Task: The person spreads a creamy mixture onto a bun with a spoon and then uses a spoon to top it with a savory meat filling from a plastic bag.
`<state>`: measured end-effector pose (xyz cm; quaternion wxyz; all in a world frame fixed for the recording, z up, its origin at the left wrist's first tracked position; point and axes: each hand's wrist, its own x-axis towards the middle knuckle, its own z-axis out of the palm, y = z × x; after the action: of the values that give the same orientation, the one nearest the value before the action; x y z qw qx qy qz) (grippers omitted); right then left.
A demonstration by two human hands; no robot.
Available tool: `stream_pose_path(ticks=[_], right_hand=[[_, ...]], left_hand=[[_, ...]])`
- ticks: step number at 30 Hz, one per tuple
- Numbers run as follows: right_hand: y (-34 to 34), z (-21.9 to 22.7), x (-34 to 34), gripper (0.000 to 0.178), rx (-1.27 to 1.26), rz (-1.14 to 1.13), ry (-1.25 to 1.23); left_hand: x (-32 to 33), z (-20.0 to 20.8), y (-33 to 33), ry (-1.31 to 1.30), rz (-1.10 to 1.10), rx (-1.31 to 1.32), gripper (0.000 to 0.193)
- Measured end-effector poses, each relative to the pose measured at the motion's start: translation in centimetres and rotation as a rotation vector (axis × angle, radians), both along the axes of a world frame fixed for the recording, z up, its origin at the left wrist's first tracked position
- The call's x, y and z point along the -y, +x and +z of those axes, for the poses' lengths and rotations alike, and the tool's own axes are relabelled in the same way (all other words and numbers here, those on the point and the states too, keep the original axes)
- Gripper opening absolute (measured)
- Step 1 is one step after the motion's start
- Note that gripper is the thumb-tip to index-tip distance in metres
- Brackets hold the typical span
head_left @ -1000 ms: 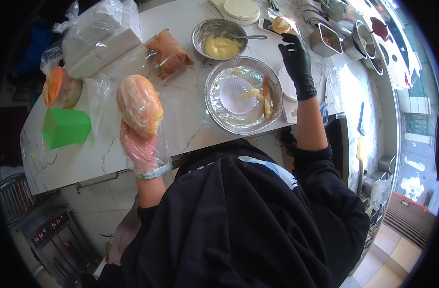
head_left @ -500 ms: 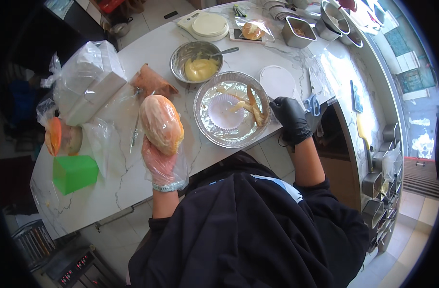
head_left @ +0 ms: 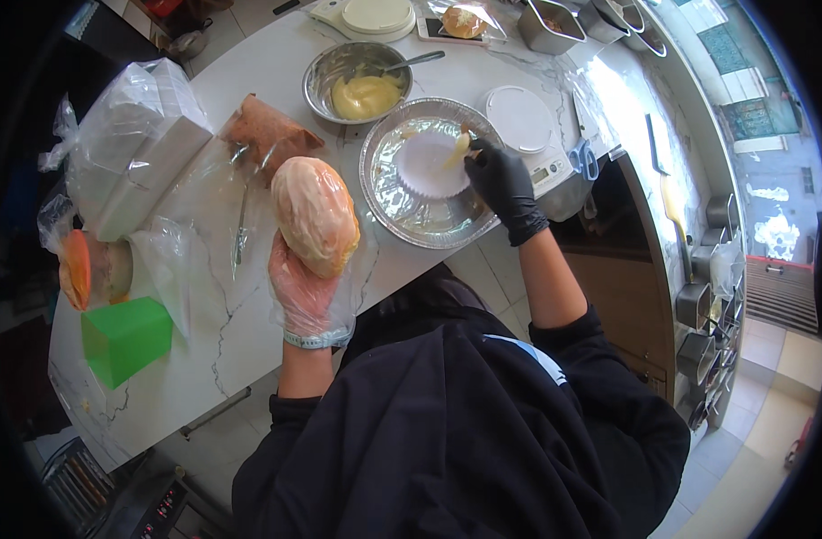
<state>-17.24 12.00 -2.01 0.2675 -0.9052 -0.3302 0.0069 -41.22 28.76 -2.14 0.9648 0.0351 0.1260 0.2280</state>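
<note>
1. White, grey-veined table (head_left: 204,359) under everything, with a round foil pan (head_left: 366,193) standing near its front edge.
2. Left of the foil pan, seen from above, is an oval bread roll (head_left: 314,211), its top coated in something pale and glossy; it is held up by the left hand and lies well apart from the right.
3. Supporting the roll from beneath and its near end is the left hand (head_left: 305,292), in a clear plastic glove, cupped around it; some fingers are hidden below the roll.
4. Over the foil pan's right side reaches the right hand (head_left: 503,184), in a black glove, fingertips drawn together and pinching a pale yellow strip (head_left: 457,153).
5. Inside the foil pan, beside that strip, lies a white fluted paper liner (head_left: 420,166).
6. Beyond the foil pan, slightly left, is a metal bowl (head_left: 314,83) with yellow cream (head_left: 366,97) and a spoon (head_left: 420,60).
7. Just right of the foil pan sits a white scale (head_left: 547,171), with blue-handled scissors (head_left: 583,160) farther right.
8. Left of the foil pan, past the roll, are a brown packet (head_left: 263,135), a green container (head_left: 128,341) and plastic-wrapped white boxes (head_left: 150,144).
9. Well beyond the foil pan, a small bun (head_left: 465,22) rests in clear plastic near a metal tin (head_left: 550,29).
</note>
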Motion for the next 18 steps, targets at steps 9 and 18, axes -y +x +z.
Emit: stream_pose_path(ticks=[9,18], right_hand=[[3.2,2.9,2.2,0.016,0.521,0.172,0.350],[5.4,3.4,4.1,0.025,0.390,0.045,0.673]], left_hand=[[3.2,1.2,2.8,-0.093,-0.135,-0.050,0.042],[7.3,0.8,9.1,-0.129,-0.128,-0.187,0.040]])
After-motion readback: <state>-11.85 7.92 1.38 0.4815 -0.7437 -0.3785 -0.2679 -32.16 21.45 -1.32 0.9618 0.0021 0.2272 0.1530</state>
